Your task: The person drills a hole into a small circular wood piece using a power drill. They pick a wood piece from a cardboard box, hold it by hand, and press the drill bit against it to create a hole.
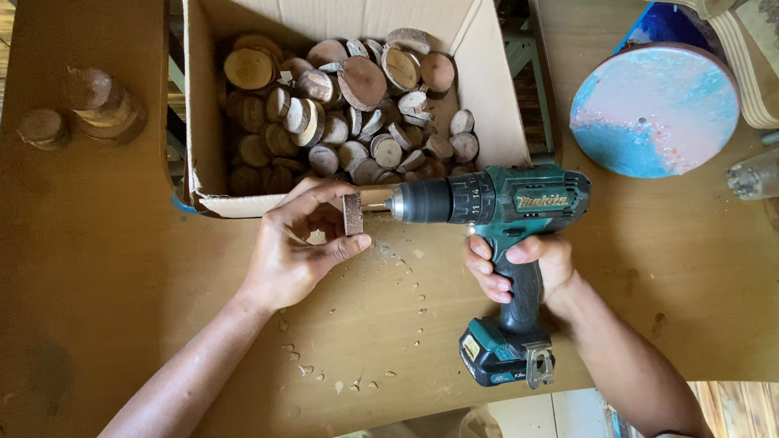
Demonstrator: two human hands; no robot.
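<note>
**Drill held level against a wood slice on a worn brown bench**

Head view, looking straight down. The left hand (297, 255) pinches a small wood slice (352, 214) on edge between thumb and curled fingers, just in front of the cardboard box (209, 94). The right hand (518, 269) is wrapped tightly round the grip of a teal-and-black cordless drill (492, 205), which lies horizontal with its battery pack toward the person. The drill's nose points left and meets the face of the slice; whether the bit has entered the wood cannot be told from here.

The bench (87, 302) is a brown board with rounded corners, scuffed and stained, and peppered with pale chips and small marks (354, 344) below the hands. The open box at its far edge is filled with round bark-edged wood slices (351, 100). A short stack of similar slices (89, 109) sits at the far left of the bench. To the right, a round disc coloured turquoise and pink (654, 109) rests on a neighbouring wooden surface, with a clear glass (769, 174) lying on its side near it. Plank flooring (772, 406) shows beyond the bench's lower right corner.
</note>
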